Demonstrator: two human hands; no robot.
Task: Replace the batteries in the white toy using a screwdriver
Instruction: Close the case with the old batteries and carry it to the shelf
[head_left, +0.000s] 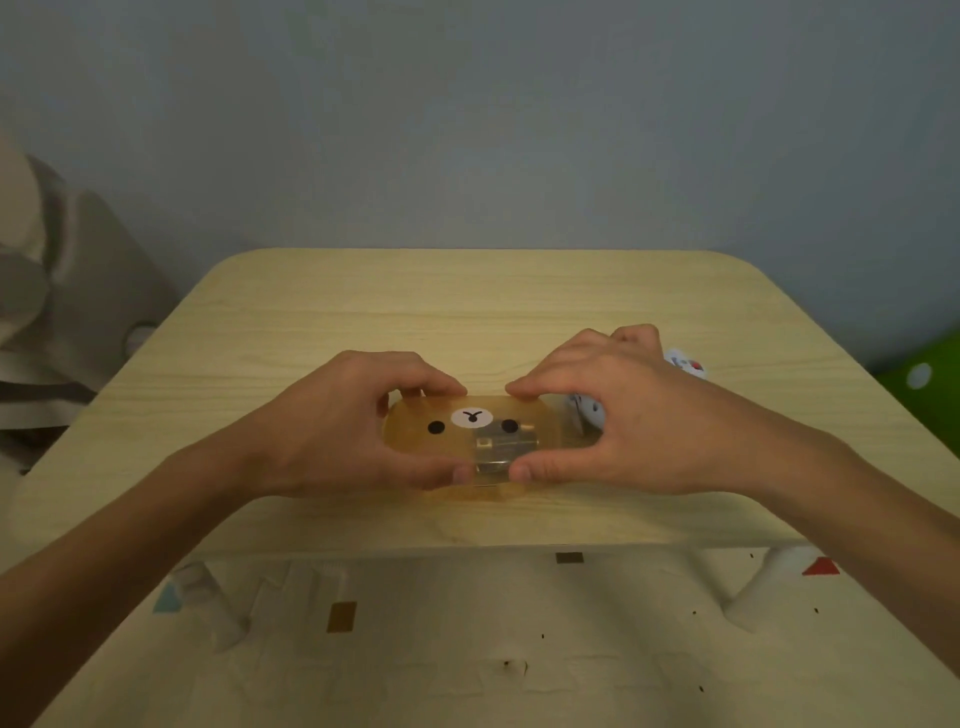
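left hand (332, 421) + right hand (613, 415): both pinch amber case (457, 436) edges, likely to open it | toy (587, 410) behind (mostly hidden) | table (363, 312)

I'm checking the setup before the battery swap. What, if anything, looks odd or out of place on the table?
Nothing looks spilled or broken. Both hands, left hand and right hand, hold an amber bear-face case, not the white toy, which lies mostly hidden behind the right hand. No screwdriver shows.
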